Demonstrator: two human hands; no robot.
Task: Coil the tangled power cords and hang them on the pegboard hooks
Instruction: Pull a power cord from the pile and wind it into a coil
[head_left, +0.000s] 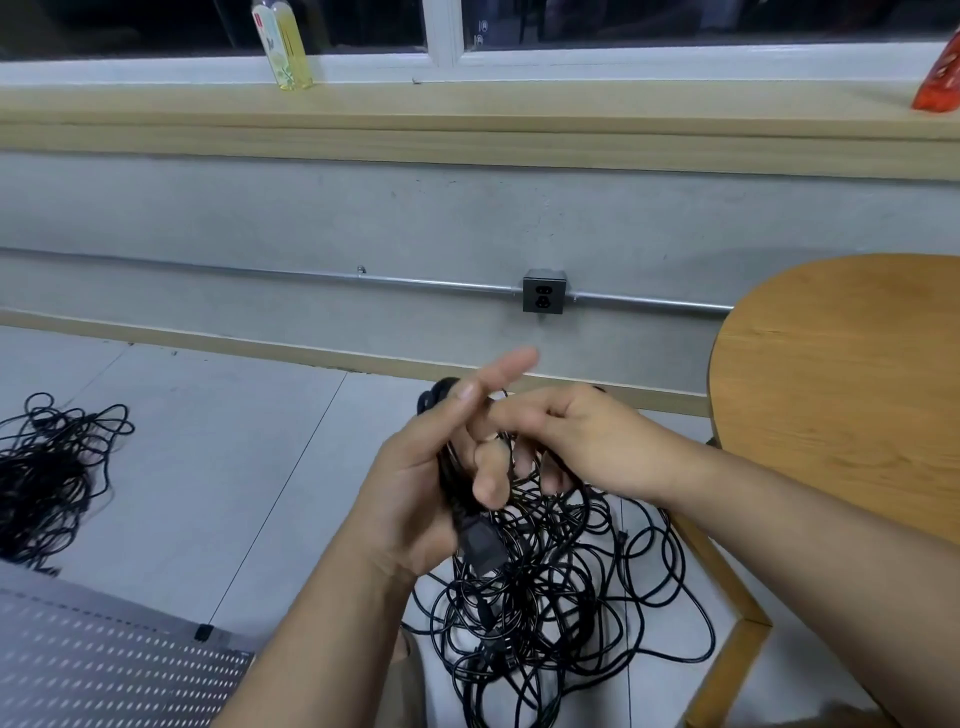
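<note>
Cords (563, 597) tangled, left hand (415, 499) grip clamped on them, right hand (582, 441) grip hidden, cannot tell

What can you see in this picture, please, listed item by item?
tangled cords: one pile, black, floor under the hands
second tangle: one, black, floor at left
held cord: one, black, with plug, in the hands
pegboard: one, grey, bottom left
table: one, wooden, right
socket: one, grey, wall
bottle: one, yellow, windowsill
packet: one, red, windowsill right
left hand: grips held cord
right hand: fingers curled round its loops
</note>
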